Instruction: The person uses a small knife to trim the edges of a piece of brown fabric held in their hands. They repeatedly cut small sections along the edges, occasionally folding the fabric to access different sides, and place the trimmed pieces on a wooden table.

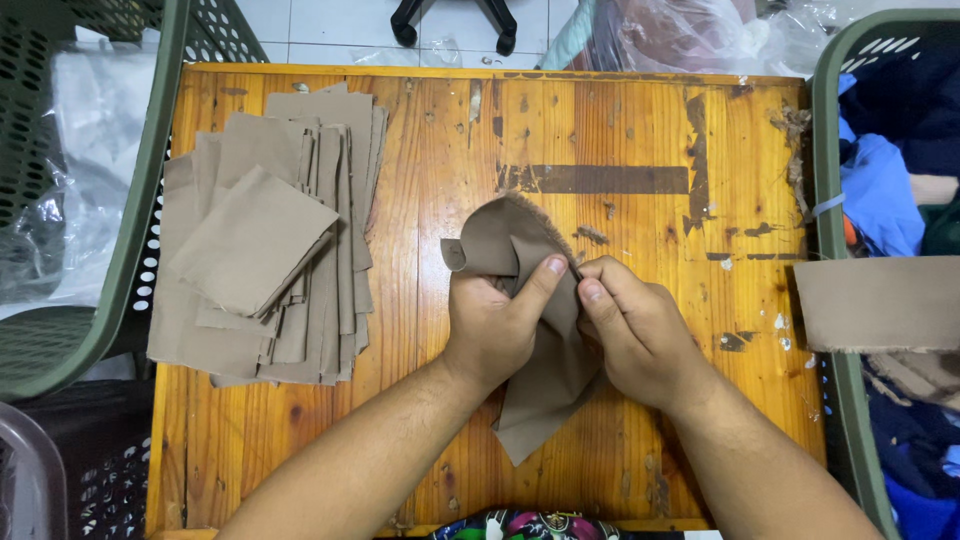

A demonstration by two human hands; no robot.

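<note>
One tan fabric piece [530,300] sitting at the centre of the frame, folding and crumpling between two hands. Left hand [495,325] clenching around its bunched middle, thumb pressing across the front. Right hand [635,335] pinching the cloth's right edge between thumb and forefinger. Frayed, curved top edge arching above the knuckles; pointed lower corner hanging down toward the bottom of the frame, brushing the wood.

Lying at centre left: one loose stack of matching tan pieces [265,240], flat and roughly rectangular, too many overlapping to count, one sitting skewed on top. One more tan piece [880,303] draping over the rim at the right edge.

Spreading beneath everything: one wooden table [640,130], orange-varnished planks, scuffed, showing dark worn patches and a dark bar mark at upper centre.

Flanking it: two green perforated plastic baskets, one at the left [120,250] holding clear plastic sheeting, one at the right [835,140] holding blue and dark clothing. White tiled floor [330,25] and black chair-base legs [455,25] peeking in along the top.
</note>
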